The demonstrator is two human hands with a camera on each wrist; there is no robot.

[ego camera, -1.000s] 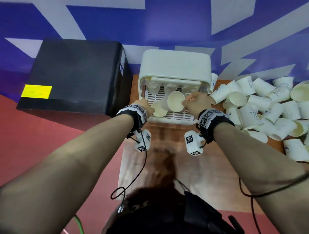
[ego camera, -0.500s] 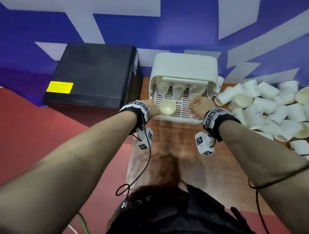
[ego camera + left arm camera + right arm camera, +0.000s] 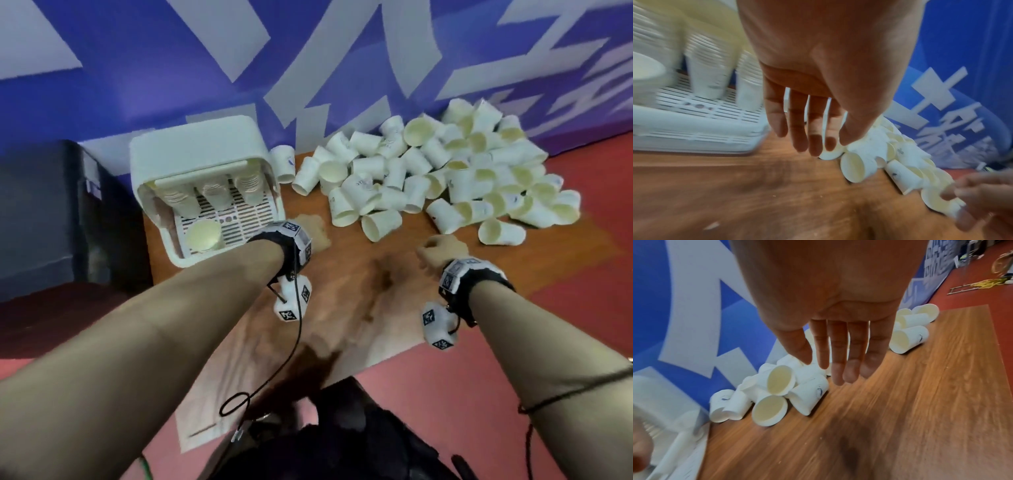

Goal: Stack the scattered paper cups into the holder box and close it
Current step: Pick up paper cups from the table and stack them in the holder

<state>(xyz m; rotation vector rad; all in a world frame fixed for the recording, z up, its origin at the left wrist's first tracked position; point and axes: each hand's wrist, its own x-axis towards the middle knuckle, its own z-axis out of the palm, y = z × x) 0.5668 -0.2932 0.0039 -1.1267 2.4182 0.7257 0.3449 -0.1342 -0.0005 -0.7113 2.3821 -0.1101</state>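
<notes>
The white holder box (image 3: 195,147) stands open at the left of the wooden board, with three cup stacks (image 3: 214,192) under its raised lid. One single cup (image 3: 202,235) stands upright on the slotted tray (image 3: 253,219). My left hand (image 3: 310,229) hovers just right of the box, fingers (image 3: 797,129) straight and holding nothing. My right hand (image 3: 440,250) hangs over the bare board near the front of the scattered cup pile (image 3: 428,178), its fingers (image 3: 838,366) straight and holding nothing. The nearest loose cups (image 3: 769,410) lie on their sides.
A black box (image 3: 44,212) sits left of the holder. A blue and white wall (image 3: 308,68) stands behind the wooden board (image 3: 342,291). Red floor (image 3: 565,274) surrounds the board. Yellow cable (image 3: 982,283) lies far off on the floor.
Both hands have left the holder box and moved right toward the cup pile. The cup they held now stands alone on the tray. The head view has swung right.
</notes>
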